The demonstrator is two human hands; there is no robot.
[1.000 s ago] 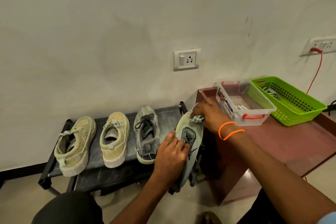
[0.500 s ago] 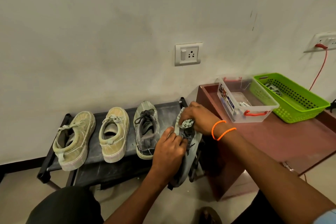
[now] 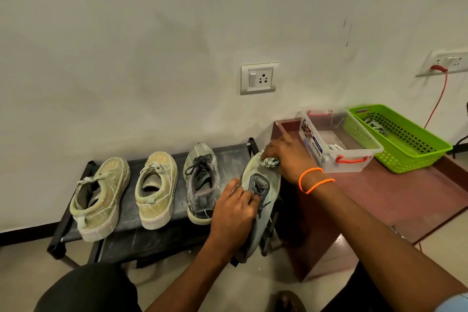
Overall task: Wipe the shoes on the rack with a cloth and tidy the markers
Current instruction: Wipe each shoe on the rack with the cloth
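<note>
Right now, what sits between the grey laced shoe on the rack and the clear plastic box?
In the head view, the grey shoe being wiped, held by the left hand, the right hand rubbing a cloth.

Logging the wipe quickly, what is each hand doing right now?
Left hand: fingers grip the grey sneaker at its laces.
Right hand: fingers hold the bunched cloth on the sneaker's toe.
</note>
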